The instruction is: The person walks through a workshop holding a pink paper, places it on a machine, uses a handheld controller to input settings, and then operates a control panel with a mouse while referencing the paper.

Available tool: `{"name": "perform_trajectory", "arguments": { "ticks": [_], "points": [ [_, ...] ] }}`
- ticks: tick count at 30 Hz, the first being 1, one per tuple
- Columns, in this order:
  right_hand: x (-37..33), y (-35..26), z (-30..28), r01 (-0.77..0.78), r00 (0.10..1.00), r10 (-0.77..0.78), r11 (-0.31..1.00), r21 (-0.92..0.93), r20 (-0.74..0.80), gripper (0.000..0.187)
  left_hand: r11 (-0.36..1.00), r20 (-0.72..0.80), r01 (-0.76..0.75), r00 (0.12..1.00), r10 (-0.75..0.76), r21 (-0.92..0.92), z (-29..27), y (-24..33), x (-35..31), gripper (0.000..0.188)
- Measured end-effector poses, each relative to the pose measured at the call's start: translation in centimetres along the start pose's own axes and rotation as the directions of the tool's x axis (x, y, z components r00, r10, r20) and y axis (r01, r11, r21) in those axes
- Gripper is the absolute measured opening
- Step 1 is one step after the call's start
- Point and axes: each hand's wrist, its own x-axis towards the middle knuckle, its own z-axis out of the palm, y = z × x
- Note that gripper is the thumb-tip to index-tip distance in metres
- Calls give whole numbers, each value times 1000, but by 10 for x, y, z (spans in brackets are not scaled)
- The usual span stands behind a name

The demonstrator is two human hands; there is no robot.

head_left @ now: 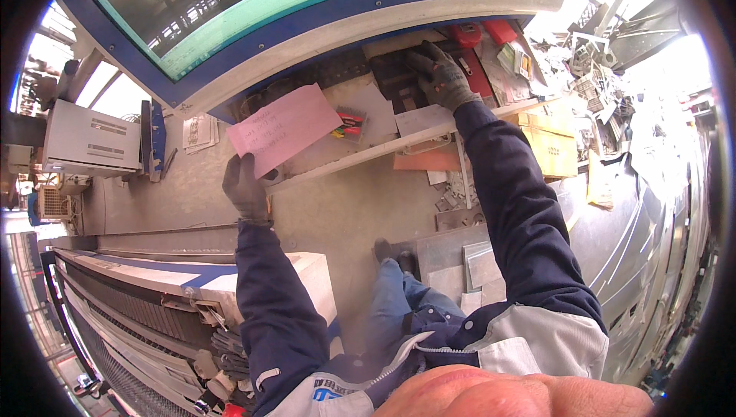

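- Standing at a cluttered table (360, 158) beneath a large machine window (253, 3), a worker in grey gloves and a dark blue jacket handles paperwork and parts with 2 hands at once.
- Left hand (245, 187): fingers clenched on the lower corner of a pink sheet of paper (284, 127), held up over the table's left end, handwriting facing the camera.
- Right hand (443, 80): stretched to the table's back, right of the pink sheet, fingers spread and pressed flat on dark items there; whether they grip anything cannot be told.
- A small pack of red-handled tools (349, 123) lies on the table just beside the pink sheet's right edge; a grey metal plate (425, 119) rests near the table's front edge, below the right hand.
- Red containers (483, 32) sit at the table's far right corner; cut metal plates (468, 260) lie on the floor below the table.
- Judged from this view, the work looks midway: the sheet is in hand and being consulted, while nothing has yet been lifted off the table.
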Motion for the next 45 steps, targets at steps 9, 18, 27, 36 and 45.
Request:
{"name": "perform_trajectory", "arguments": {
  "ticks": [9,18,27,36,45],
  "points": [
    [-1,2,1,7,1000,-7,1000,8,5,59,1000,-2,-7,1000,7,18,-1,1,0,30],
    [-1,-2,-2,14,1000,-14,1000,0,-19,61,1000,-12,5,1000,-5,-27,2,0,0,28],
    [1,7,8,39,999,-36,994,-101,37,68,996,18,-36,999,35,80,-6,-8,6,35],
    [2,5,9,-54,999,54,996,-71,-1,64,998,70,-23,997,19,53,-11,-16,14,34],
    [-2,5,7,26,1000,-23,983,-180,19,72,994,45,60,997,-64,91,-13,-8,5,31]
  ]
}}
